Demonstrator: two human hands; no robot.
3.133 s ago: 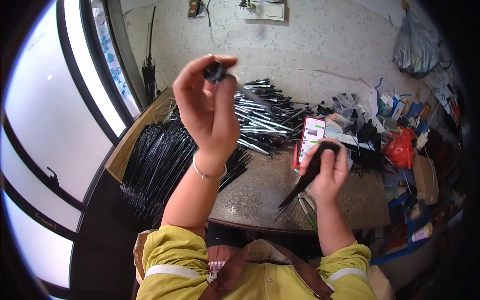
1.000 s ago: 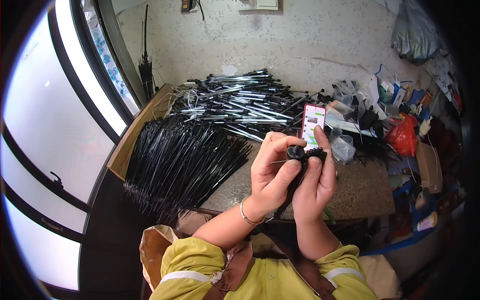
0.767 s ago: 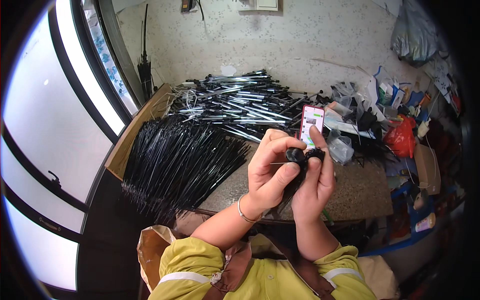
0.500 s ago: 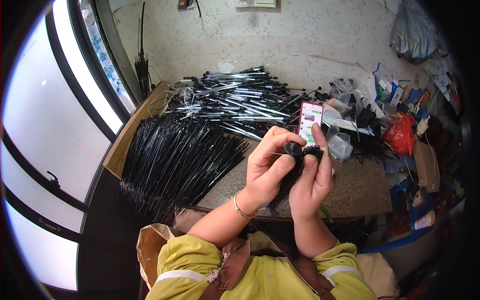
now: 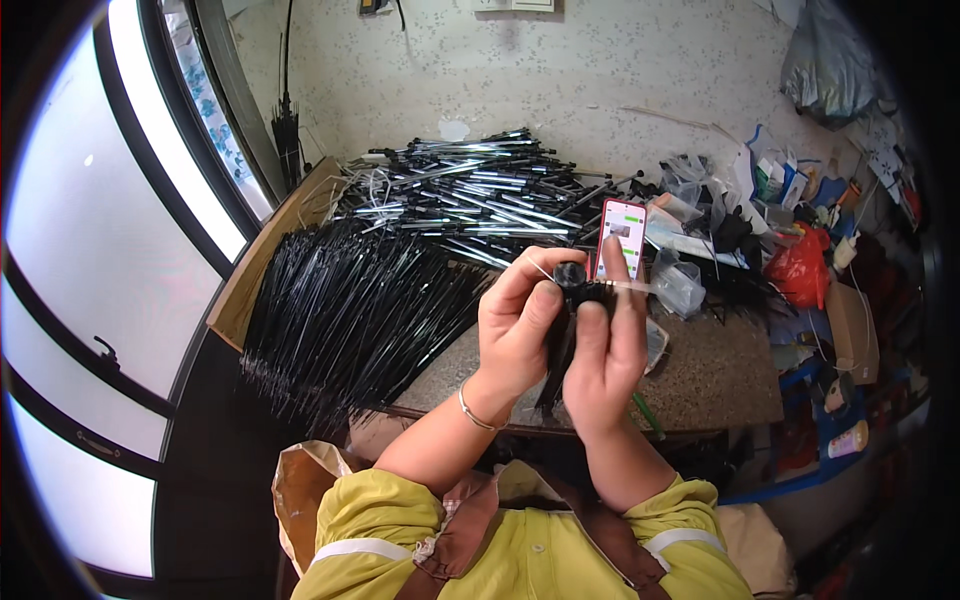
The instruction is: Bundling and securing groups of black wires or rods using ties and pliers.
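My left hand (image 5: pixel 513 335) is closed, its thumb and forefinger pinching a round black knob-like piece (image 5: pixel 569 274). Below it, a bundle of thin black umbrella ribs (image 5: pixel 556 372) hangs down between my palms. My right hand (image 5: pixel 608 375) is closed on the ribs' top ends, thumb pressed right beside the knob. Its forefinger points upward, in front of a phone. A thin pale wire (image 5: pixel 541 267) sticks out by my left fingertips. How the knob and ribs join is hidden by my fingers.
Beyond my hands, a red-cased phone (image 5: pixel 624 213) stands lit. Black ribs (image 5: pixel 350 320) lie heaped at the left, with silvery umbrella shafts (image 5: pixel 470 190) piled behind. Clear plastic bags (image 5: pixel 678 285), a red bag (image 5: pixel 798 268) and clutter crowd the right. A wooden board (image 5: pixel 262 258) edges the table (image 5: pixel 715 370).
Both hands have shifted slightly left and up. The looped rib ends in my right hand have come against the knob and are now mostly covered.
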